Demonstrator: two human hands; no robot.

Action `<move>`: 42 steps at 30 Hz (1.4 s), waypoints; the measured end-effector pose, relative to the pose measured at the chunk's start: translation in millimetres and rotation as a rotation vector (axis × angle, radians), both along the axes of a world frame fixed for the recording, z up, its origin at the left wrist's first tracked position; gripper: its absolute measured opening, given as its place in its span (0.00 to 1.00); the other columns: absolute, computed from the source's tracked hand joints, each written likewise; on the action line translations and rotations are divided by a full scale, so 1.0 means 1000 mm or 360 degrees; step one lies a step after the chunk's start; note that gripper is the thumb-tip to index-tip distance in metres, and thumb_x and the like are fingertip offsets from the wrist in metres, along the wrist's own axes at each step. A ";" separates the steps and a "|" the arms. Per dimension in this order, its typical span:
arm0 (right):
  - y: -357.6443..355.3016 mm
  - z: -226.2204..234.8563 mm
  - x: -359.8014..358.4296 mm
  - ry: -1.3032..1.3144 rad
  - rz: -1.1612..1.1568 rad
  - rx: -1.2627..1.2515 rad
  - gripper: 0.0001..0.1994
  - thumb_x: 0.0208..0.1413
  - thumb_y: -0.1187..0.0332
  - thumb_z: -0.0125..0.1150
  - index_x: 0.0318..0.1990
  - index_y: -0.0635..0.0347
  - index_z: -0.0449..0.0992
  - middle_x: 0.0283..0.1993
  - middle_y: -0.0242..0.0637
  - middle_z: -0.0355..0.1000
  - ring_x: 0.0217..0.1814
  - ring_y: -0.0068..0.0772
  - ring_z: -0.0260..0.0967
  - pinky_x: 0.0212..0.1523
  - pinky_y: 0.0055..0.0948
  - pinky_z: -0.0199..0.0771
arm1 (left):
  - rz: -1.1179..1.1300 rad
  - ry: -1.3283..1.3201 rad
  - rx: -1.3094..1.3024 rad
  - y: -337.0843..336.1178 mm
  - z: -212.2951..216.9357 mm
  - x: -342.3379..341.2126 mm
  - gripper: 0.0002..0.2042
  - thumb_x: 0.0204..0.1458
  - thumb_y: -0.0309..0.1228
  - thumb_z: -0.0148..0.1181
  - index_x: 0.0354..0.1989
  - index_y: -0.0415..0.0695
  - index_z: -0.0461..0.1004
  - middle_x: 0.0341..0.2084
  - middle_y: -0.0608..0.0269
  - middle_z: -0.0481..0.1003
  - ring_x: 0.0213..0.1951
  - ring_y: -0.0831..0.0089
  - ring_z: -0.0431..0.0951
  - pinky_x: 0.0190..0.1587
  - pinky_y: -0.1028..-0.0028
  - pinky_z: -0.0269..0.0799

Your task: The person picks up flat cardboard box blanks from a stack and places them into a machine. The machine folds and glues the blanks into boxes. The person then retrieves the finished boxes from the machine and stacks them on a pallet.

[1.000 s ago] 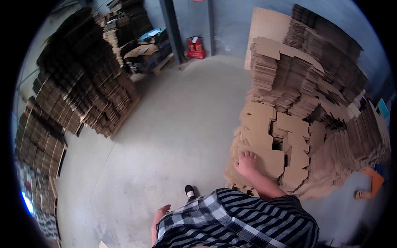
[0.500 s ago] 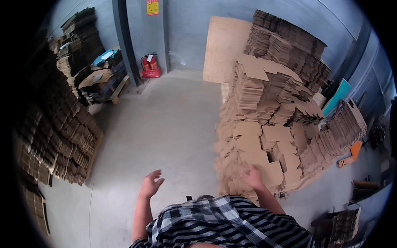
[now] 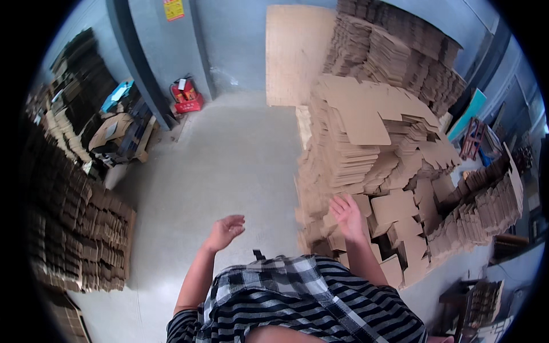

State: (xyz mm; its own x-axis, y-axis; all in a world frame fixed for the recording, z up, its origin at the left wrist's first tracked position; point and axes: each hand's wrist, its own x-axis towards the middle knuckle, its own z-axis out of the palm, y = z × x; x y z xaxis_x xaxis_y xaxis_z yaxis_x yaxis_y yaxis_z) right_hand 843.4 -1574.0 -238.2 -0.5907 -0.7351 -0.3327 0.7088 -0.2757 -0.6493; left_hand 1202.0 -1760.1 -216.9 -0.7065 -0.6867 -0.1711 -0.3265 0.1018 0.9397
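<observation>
Below the frame's centre, the left hand (image 3: 227, 231) hangs loosely open over the floor (image 3: 217, 160), while the right hand (image 3: 347, 217), fingers extended, overlaps cardboard (image 3: 366, 123) right of centre.

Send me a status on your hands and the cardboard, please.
Left hand open, empty, above the floor. Right hand open, empty, by the cardboard stacks. Stacks uneven. Nothing seen blocking reach.
</observation>
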 end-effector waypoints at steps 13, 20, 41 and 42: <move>-0.043 -0.006 -0.011 -0.0233 -0.0001 -0.0502 0.15 0.57 0.60 0.53 0.45 0.60 0.73 0.52 0.43 0.72 0.60 0.47 0.64 0.63 0.48 0.59 | 0.0223 0.0644 0.0516 -0.176 0.009 -0.275 0.18 0.56 0.38 0.58 0.46 0.35 0.72 0.36 0.59 0.77 0.37 0.73 0.78 0.42 0.75 0.71; -0.065 0.020 0.005 -0.0247 -0.0401 -0.0394 0.28 0.55 0.49 0.55 0.57 0.57 0.64 0.59 0.43 0.64 0.64 0.50 0.58 0.64 0.50 0.56 | -0.0353 0.0966 0.0737 -0.259 0.053 -0.441 0.19 0.59 0.40 0.53 0.48 0.35 0.71 0.39 0.58 0.76 0.41 0.72 0.76 0.46 0.74 0.70; -0.096 0.035 0.038 -0.0221 -0.1445 0.0677 0.21 0.55 0.50 0.55 0.49 0.54 0.72 0.43 0.34 0.74 0.42 0.32 0.73 0.42 0.35 0.74 | -0.1980 0.0623 0.1402 -0.163 -0.004 -0.615 0.31 0.59 0.55 0.40 0.56 0.37 0.67 0.52 0.52 0.70 0.55 0.64 0.69 0.58 0.66 0.62; -0.097 0.040 0.043 -0.0254 -0.1496 0.0678 0.20 0.56 0.50 0.55 0.49 0.54 0.73 0.43 0.34 0.75 0.41 0.31 0.73 0.41 0.34 0.74 | -0.2002 0.0618 0.1340 -0.161 0.000 -0.613 0.32 0.59 0.56 0.39 0.56 0.37 0.66 0.53 0.52 0.70 0.56 0.63 0.68 0.59 0.66 0.61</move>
